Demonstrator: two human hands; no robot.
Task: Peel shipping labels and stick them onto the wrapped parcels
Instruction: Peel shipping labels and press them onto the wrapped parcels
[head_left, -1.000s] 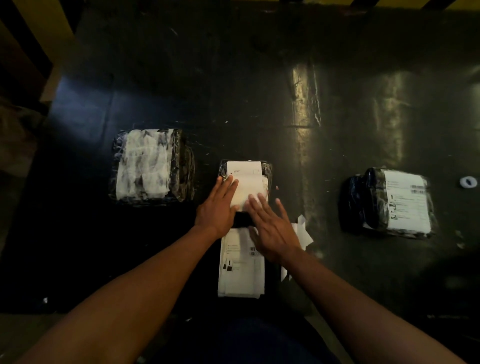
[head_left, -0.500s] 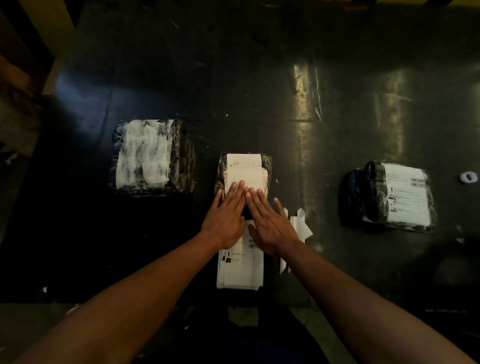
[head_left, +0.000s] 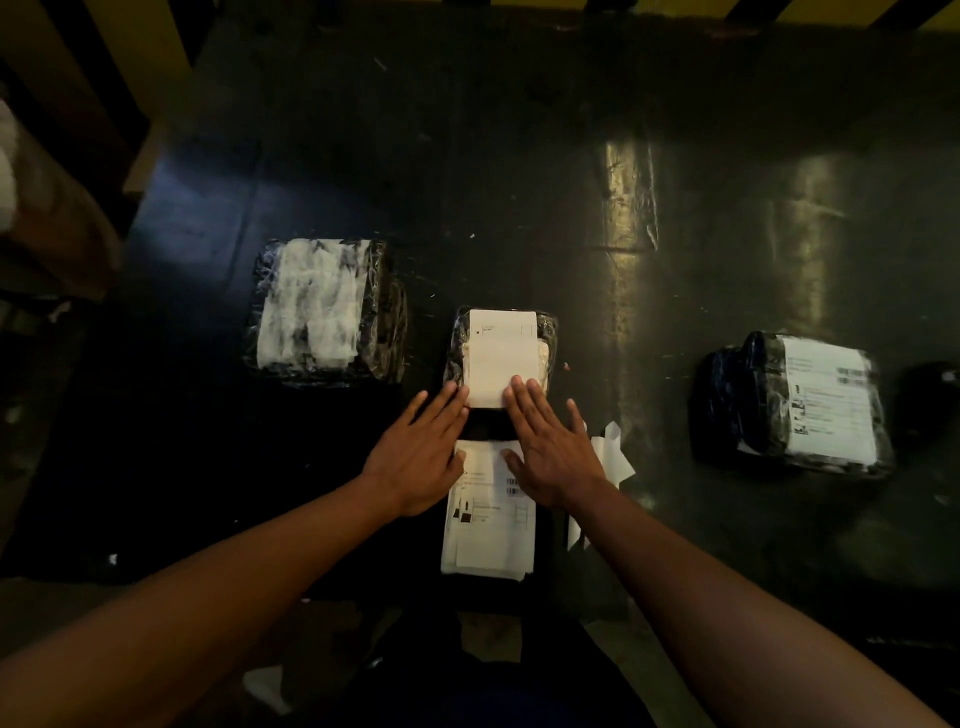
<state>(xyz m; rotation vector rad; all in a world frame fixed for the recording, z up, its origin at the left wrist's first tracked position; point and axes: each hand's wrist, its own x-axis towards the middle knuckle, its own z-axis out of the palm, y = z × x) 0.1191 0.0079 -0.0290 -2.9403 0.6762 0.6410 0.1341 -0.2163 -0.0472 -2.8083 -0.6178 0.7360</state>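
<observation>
Both hands (head_left: 488, 452) flat; white label (head_left: 503, 358) smooth on black parcel (head_left: 549, 332)

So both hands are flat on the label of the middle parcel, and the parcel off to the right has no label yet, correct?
Not quite. The head view shows the right parcel already carries a printed label. Otherwise correct: left hand and right hand lie flat, fingertips on the middle parcel's label.

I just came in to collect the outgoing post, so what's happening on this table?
A person is labelling wrapped parcels. Both the left hand and right hand lie flat, fingers straight, pressing the near edge of a white label onto the middle parcel. The right parcel already carries a label; the left parcel shows none. More label sheets lie under the wrists.
</observation>
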